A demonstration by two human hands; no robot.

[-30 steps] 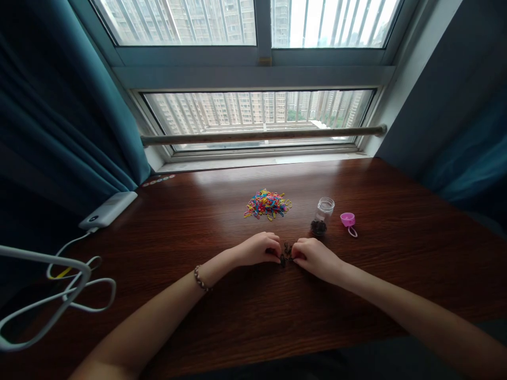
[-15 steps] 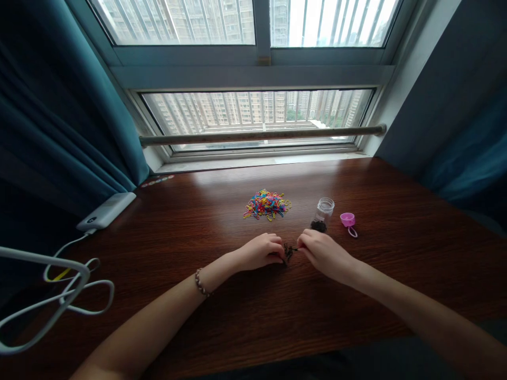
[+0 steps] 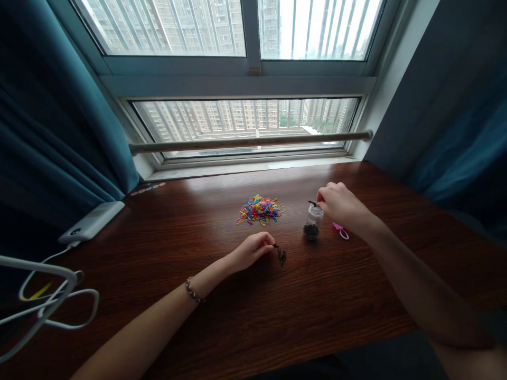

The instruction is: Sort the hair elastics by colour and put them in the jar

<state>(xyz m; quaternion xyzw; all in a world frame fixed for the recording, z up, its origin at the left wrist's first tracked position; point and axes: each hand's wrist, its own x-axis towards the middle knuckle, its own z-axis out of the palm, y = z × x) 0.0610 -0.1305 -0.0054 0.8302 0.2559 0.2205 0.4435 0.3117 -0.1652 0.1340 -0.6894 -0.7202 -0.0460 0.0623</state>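
Daylight from a barred window falls on a glossy wood-grain table (image 3: 222,316); at its middle right stands a clear, open jar (image 3: 316,212), dark pieces (image 3: 311,231) heaped in its bottom; at its mouth the right hand (image 3: 343,206) pinches a thin dark piece (image 3: 312,203), pointing leftward; left of the jar lie a multicolored pile of small loops (image 3: 260,210) and, nearer the wearer, a dark cluster (image 3: 281,255), fingertips of the left hand (image 3: 253,250) closed together at its edge; right of the jar, a pink cap (image 3: 339,228).
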